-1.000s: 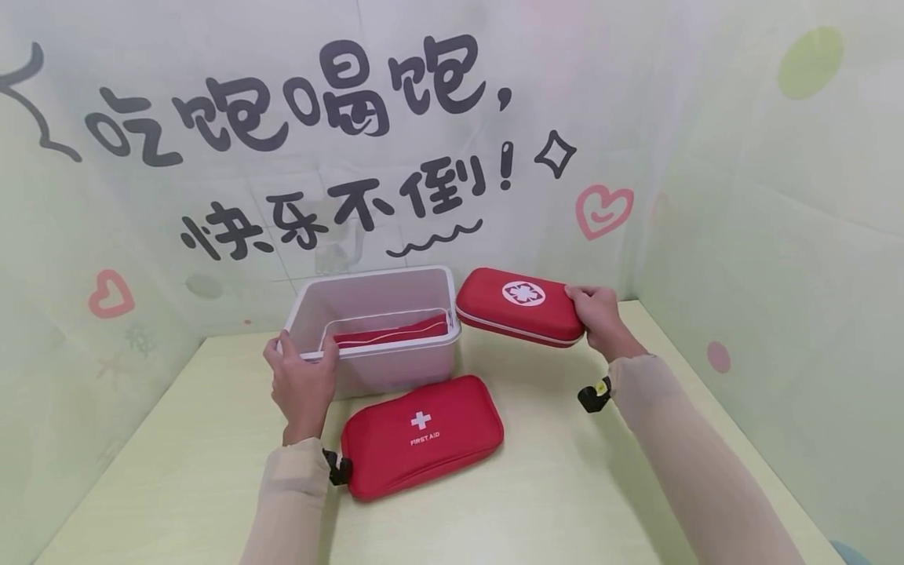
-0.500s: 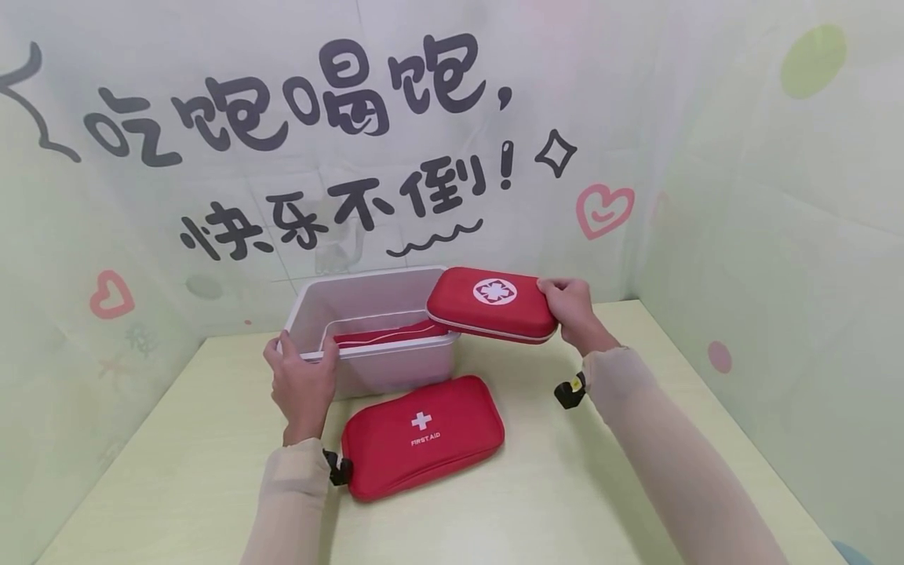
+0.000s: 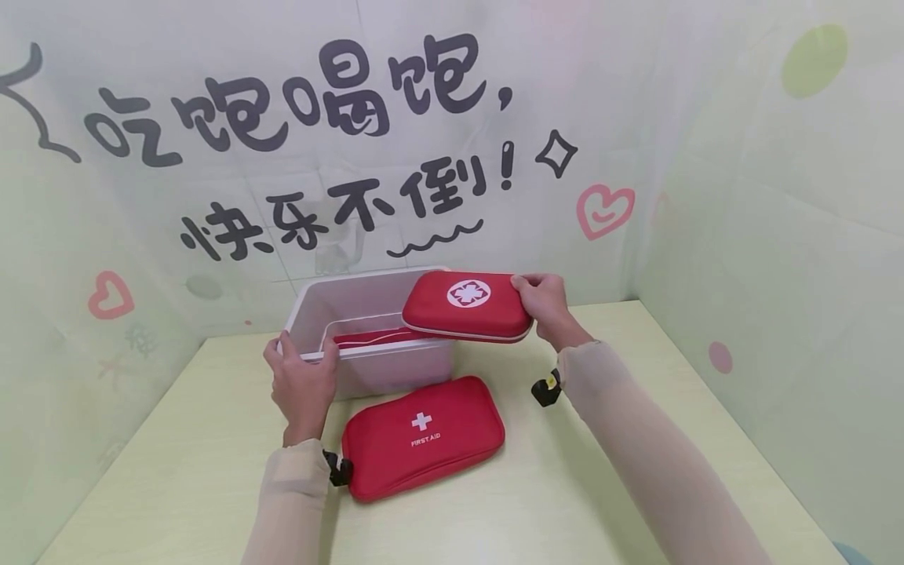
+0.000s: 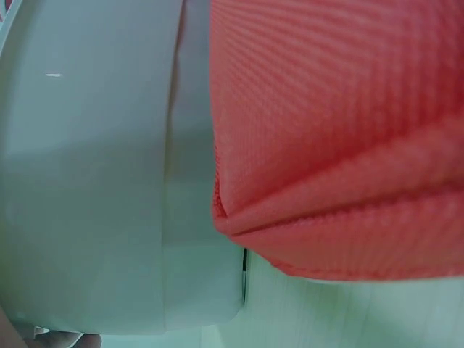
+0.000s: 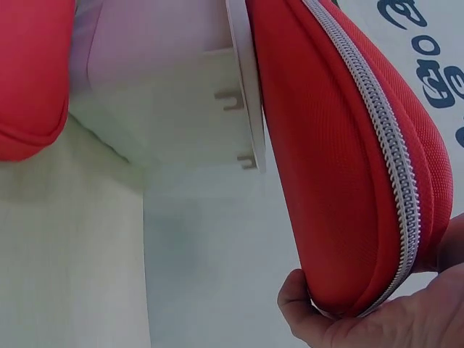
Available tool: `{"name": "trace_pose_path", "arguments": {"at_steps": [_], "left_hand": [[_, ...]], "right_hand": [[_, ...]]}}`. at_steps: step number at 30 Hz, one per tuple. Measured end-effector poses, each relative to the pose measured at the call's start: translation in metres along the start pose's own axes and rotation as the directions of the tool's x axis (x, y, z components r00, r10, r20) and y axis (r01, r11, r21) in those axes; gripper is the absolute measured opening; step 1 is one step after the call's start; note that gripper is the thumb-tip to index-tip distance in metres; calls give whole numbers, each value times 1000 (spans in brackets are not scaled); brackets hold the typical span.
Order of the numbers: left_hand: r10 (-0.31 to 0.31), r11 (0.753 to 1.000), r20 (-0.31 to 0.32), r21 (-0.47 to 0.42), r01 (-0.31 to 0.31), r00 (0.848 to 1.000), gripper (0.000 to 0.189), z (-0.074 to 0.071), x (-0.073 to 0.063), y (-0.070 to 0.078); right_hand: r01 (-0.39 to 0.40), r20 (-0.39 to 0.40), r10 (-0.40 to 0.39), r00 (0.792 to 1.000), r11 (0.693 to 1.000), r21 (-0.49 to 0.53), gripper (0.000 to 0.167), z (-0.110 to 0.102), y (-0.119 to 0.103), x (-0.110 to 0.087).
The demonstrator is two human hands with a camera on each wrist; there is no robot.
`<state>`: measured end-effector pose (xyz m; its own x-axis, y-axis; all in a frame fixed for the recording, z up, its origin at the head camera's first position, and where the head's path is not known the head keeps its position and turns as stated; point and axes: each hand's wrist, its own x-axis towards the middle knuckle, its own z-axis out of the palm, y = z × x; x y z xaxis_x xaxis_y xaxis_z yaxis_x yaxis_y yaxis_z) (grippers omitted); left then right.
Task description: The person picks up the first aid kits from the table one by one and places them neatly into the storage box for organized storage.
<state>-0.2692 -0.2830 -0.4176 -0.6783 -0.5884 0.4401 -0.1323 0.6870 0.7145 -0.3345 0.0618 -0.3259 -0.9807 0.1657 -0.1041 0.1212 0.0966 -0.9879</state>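
Note:
My right hand (image 3: 545, 306) grips the right end of a red zippered first-aid case (image 3: 487, 314) with a white round emblem. The case is held flat over the right side of a white plastic bin (image 3: 395, 369), overlapping its rim. In the right wrist view, the thumb and fingers clasp the end of the case (image 5: 326, 167), beside its grey zipper. My left hand (image 3: 304, 392) holds the bin's front left corner, thumb over the rim. Inside the bin lies a red item (image 3: 370, 338), partly hidden. A red first-aid pouch (image 3: 424, 439) with a white cross lies in front of the bin.
The pale wooden table (image 3: 184, 455) meets fabric-like walls behind and at both sides, the back one printed with large dark lettering (image 3: 332, 149). In the left wrist view, the pouch (image 4: 348, 130) sits close to the bin's outer wall (image 4: 87, 203).
My right hand has carried the red case leftward, from beside the bin to over its right part. My left hand stays on the bin's corner.

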Motion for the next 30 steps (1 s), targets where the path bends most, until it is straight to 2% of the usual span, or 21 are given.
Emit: {"name": "trace_pose_path", "arguments": {"at_steps": [16,30], "left_hand": [[-6,1000,4,-13,6,1000,78,0,0,1],[-13,1000,16,-6,13,1000,80,0,0,0]], "right_hand": [[15,6,-15,1000,1000,23,41,36,-13,-9],[30,-3,-30,1000,999,26,36,59,-18,-12]]}}
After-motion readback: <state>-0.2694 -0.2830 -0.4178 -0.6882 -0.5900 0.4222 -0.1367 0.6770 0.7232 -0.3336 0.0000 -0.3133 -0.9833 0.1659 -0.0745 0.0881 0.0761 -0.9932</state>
